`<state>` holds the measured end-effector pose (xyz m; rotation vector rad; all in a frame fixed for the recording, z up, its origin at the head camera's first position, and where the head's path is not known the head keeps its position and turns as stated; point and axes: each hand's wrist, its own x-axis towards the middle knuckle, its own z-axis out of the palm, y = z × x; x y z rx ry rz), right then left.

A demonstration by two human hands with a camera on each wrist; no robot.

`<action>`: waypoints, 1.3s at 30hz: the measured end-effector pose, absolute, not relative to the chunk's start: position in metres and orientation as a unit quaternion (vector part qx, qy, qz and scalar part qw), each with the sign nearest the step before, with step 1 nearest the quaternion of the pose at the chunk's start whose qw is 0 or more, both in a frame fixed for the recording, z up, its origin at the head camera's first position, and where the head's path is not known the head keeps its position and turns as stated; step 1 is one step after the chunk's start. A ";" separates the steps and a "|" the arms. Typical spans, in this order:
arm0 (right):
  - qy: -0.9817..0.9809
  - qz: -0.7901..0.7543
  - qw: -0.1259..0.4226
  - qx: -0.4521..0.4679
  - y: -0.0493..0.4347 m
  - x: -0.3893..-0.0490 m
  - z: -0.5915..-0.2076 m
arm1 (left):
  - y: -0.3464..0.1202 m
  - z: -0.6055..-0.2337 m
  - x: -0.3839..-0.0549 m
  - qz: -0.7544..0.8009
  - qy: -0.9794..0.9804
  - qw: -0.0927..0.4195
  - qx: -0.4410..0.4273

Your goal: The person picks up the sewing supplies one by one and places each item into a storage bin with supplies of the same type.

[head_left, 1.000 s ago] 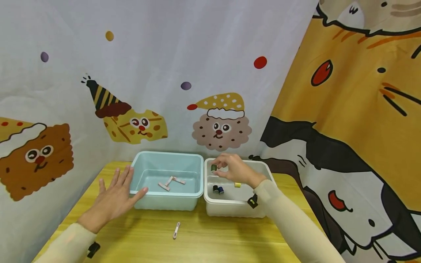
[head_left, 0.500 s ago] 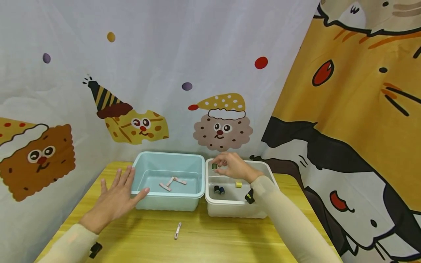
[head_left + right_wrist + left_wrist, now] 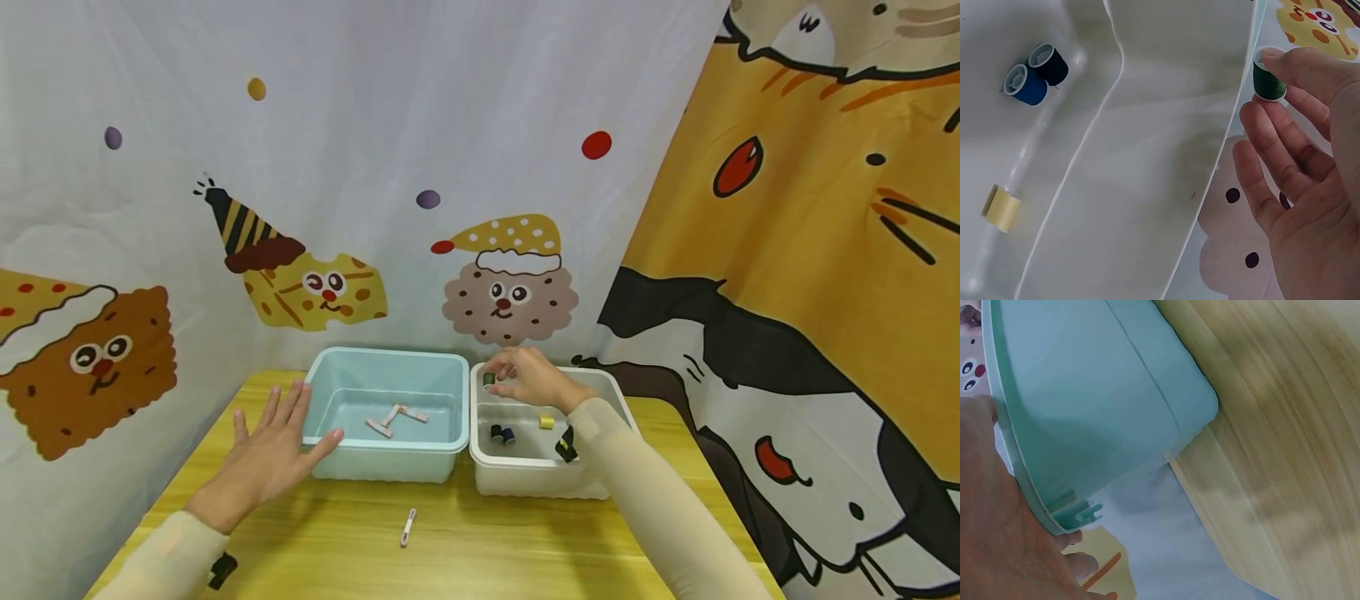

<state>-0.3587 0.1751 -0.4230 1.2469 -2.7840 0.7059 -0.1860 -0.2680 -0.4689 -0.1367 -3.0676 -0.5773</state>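
Note:
Between thumb and fingertips my right hand [image 3: 536, 379] pinches a dark green thread spool [image 3: 1269, 80] by its two ends, over the back left part of the white bin [image 3: 540, 482]. On that bin's floor lie a blue spool [image 3: 1025, 85], a near-black spool [image 3: 1049, 64] touching it, and a yellow spool [image 3: 1002, 207] apart from them. My left hand [image 3: 262, 462], fingers spread and straight, rests at the left rim of the light blue bin [image 3: 382, 462]. In the left wrist view its palm lies against the rim.
Several small pale pink folded strips [image 3: 380, 427] lie inside the blue bin. Another slim pale strip [image 3: 408, 527] is on the wooden table [image 3: 465, 558] in front. A printed cartoon curtain [image 3: 405, 125] hangs right behind both bins, which stand side by side.
The head view has shifted slightly, moving everything a little rightward in it. My right hand keeps its pinch on the green spool over the white bin, and my left hand stays at the blue bin's rim.

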 end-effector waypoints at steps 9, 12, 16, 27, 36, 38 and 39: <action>-0.891 0.238 -0.002 0.387 0.176 -0.355 -0.422 | -0.267 -0.470 -0.185 -0.186 -0.981 0.016 -0.044; -0.894 0.239 -0.004 0.380 0.177 -0.352 -0.420 | -0.267 -0.471 -0.185 -0.184 -0.982 0.016 -0.044; -0.895 0.248 -0.008 0.370 0.177 -0.350 -0.416 | -0.268 -0.471 -0.185 -0.186 -0.982 0.015 -0.043; -0.892 0.265 -0.005 0.366 0.180 -0.341 -0.412 | -0.268 -0.472 -0.186 -0.181 -0.982 0.016 -0.045; -0.890 0.263 0.016 0.371 0.182 -0.331 -0.407 | -0.268 -0.472 -0.187 -0.181 -0.982 0.017 -0.047; -0.888 0.263 0.020 0.376 0.182 -0.329 -0.406 | -0.268 -0.472 -0.188 -0.179 -0.983 0.016 -0.047; -0.887 0.263 0.023 0.378 0.182 -0.328 -0.406 | -0.268 -0.472 -0.188 -0.179 -0.983 0.015 -0.046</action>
